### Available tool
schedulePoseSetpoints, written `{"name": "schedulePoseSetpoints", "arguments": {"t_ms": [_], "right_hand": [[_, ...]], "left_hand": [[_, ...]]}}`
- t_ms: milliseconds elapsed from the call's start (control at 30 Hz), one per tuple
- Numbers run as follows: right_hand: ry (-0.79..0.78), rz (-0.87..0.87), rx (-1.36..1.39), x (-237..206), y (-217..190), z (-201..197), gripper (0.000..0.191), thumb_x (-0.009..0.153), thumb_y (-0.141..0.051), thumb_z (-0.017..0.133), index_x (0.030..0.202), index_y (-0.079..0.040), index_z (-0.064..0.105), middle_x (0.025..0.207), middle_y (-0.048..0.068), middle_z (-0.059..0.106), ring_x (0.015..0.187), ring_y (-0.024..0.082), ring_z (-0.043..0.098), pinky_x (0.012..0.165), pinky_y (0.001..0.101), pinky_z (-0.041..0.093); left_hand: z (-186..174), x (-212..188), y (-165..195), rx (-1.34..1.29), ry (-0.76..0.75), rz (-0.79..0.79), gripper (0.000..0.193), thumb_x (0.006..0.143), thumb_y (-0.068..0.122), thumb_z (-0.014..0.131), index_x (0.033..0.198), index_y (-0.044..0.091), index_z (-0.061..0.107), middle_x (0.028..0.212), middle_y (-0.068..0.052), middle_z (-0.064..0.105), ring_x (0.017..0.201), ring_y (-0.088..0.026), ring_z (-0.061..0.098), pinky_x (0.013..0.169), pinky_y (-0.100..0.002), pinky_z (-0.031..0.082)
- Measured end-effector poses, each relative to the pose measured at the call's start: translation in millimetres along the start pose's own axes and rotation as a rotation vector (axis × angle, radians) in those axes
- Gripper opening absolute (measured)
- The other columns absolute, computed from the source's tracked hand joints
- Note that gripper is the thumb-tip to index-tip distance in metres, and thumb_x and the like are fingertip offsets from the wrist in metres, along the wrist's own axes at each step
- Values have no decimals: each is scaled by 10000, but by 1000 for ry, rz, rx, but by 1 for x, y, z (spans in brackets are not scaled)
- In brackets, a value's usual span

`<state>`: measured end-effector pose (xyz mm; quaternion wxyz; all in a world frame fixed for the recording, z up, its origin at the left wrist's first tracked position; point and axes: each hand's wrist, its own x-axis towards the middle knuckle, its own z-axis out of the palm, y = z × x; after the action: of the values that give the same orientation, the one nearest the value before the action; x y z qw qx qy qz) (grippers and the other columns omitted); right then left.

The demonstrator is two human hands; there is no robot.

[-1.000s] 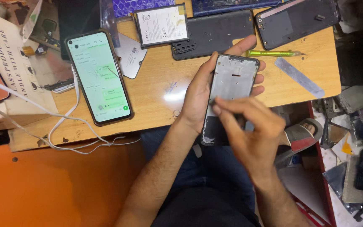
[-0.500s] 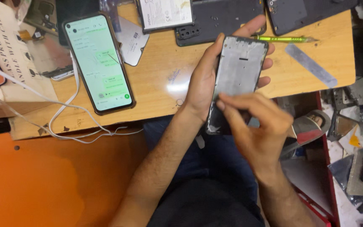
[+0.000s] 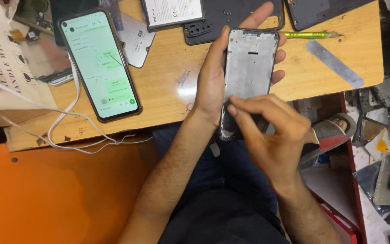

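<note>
While the left hand (image 3: 215,77) grips a bare phone frame (image 3: 249,68) upright above the wooden worktop (image 3: 168,86), fingers wrapped round its edges, the right hand (image 3: 271,135) pinches closed at the frame's lower part. A lit phone (image 3: 99,63) lies well to the left, white cables (image 3: 68,122) beside it, a green pen (image 3: 310,34) near the frame's top.

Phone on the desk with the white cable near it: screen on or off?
On. The phone lies face up on the wooden desk, its screen lit with a pale green chat view.
</note>
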<state>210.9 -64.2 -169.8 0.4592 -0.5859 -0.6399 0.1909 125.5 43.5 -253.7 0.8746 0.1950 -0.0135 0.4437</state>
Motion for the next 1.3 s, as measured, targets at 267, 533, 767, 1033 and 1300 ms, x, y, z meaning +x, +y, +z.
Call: {"name": "schedulePoseSetpoints", "arguments": {"t_ms": [267, 533, 767, 1033, 1300], "right_hand": [[-65, 47, 34, -15, 8, -7, 167, 946, 36, 805, 1100, 2, 749, 1017, 98, 761, 878, 116, 740, 740, 212, 557], [-146, 60, 11, -15, -4, -13, 159, 877, 24, 824, 1022, -15, 769, 924, 88, 770, 780, 133, 731, 641, 237, 529], [-156, 18, 17, -12, 2, -16, 193, 863, 22, 823, 1043, -19, 764, 952, 89, 764, 855, 146, 729, 741, 260, 545], [247, 567, 691, -52, 26, -25, 182, 951, 22, 749, 1126, 17, 702, 1102, 111, 747, 938, 106, 688, 811, 227, 532], [36, 364, 506, -16, 42, -62, 187, 949, 48, 765, 1127, 28, 711, 1068, 121, 748, 966, 125, 708, 895, 246, 572]], "left_hand": [[2, 2, -6, -23, 101, -35, 640, 1210, 521, 269, 1657, 63, 252, 1402, -213, 570, 1207, -226, 635, 1009, -394, 586], [7, -1, -3, 26, 71, -13, 623, 1211, 518, 266, 1658, 85, 262, 1404, -212, 566, 1212, -225, 630, 1016, -397, 585], [0, -1, -4, -45, -13, 8, 559, 1253, 519, 276, 1606, 87, 282, 1323, -188, 586, 1210, -219, 643, 1036, -402, 584], [15, -2, -5, -67, -31, 126, 650, 1229, 578, 267, 1618, 60, 321, 1392, -193, 604, 1271, -242, 621, 1149, -476, 527], [56, -34, 32, 543, 1, 223, 626, 1155, 429, 495, 1638, 100, 271, 1568, -164, 476, 1430, -236, 528, 1222, -445, 519]]}}
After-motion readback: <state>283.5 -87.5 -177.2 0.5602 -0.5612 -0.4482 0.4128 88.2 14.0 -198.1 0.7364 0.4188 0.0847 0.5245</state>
